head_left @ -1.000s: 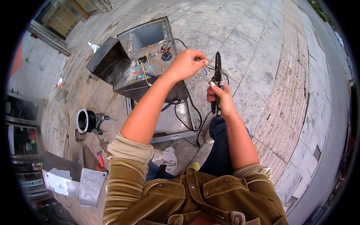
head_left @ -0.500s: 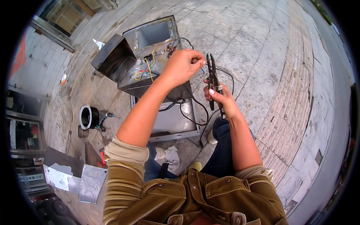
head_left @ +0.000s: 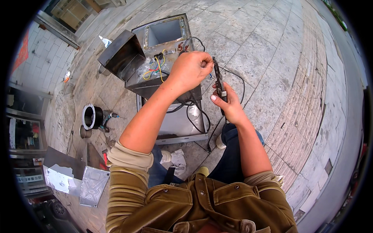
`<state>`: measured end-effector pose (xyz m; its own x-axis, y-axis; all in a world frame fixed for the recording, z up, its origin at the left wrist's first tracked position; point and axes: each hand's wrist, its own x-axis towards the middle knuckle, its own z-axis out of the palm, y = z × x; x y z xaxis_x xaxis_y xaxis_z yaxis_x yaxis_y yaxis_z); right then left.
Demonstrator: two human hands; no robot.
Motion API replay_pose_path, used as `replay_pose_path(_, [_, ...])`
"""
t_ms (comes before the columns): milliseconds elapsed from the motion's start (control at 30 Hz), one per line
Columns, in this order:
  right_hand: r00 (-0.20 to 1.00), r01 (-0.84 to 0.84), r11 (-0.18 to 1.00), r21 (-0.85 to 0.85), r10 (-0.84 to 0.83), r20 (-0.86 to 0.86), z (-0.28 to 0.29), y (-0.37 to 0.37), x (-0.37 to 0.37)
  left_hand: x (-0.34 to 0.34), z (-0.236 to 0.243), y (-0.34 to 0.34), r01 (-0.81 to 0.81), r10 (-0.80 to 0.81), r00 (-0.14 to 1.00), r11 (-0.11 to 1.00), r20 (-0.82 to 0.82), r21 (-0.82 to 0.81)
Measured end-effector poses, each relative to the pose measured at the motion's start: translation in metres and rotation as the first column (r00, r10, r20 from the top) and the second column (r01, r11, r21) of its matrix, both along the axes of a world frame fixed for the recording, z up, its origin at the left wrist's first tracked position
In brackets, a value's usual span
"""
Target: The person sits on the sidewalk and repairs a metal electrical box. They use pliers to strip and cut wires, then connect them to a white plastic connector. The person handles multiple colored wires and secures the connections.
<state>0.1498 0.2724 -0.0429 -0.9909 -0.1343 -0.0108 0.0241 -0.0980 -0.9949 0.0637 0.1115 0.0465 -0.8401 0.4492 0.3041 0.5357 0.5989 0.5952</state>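
Near the centre of the frame, the right hand [head_left: 229, 103] is closed around the handles of a pair of dark pliers [head_left: 218, 79], thumb laid along the near side and fingers wrapped behind; the tool stands almost upright, its nose pointing to the top of the frame. Just left of that nose is the left hand [head_left: 190, 72], its fingers curled in and thumb and forefinger pressed together at the tip of the tool; what lies between them is too small to tell. A bit of blue wire [head_left: 210, 76] shows just below those fingertips, and a black cable [head_left: 243, 84] curves away right of the pliers. Behind the left hand, in the upper centre, sits a dark metal box [head_left: 143, 90] with loose yellow wires [head_left: 160, 70] on top, resting by a pale metal panel [head_left: 175, 124]. A finned black drum [head_left: 98, 117] and a cordless drill [head_left: 104, 125] lie on the paving [head_left: 268, 50] at centre left, well apart from both hands.
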Motion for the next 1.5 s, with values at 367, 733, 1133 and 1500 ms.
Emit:
replay_pose_path(367, [0.993,0.086,0.94,0.329,-0.053,-0.109,0.0,0.002,-0.002,0.004,-0.001,-0.01,0.004,-0.028,0.98,0.993,0.198,0.119])
replay_pose_path(733, [0.978,0.205,0.764,0.612,-0.145,-0.147,0.015,-0.012,0.0,0.02,-0.036,-0.02,-0.178,0.138,0.976,0.95,0.167,0.255])
replay_pose_path(1133, [0.776,0.482,0.85,-0.212,-0.303,0.553,-0.037,0.028,-0.047,0.069,-0.084,-0.075,-0.301,0.086,0.905,0.821,0.416,0.485])
replay_pose_path(1500, [0.988,0.126,0.977,0.172,-0.138,0.064,-0.001,-0.066,-0.044,0.052,-0.101,-0.165,-0.437,0.229,0.899,0.538,0.373,0.721])
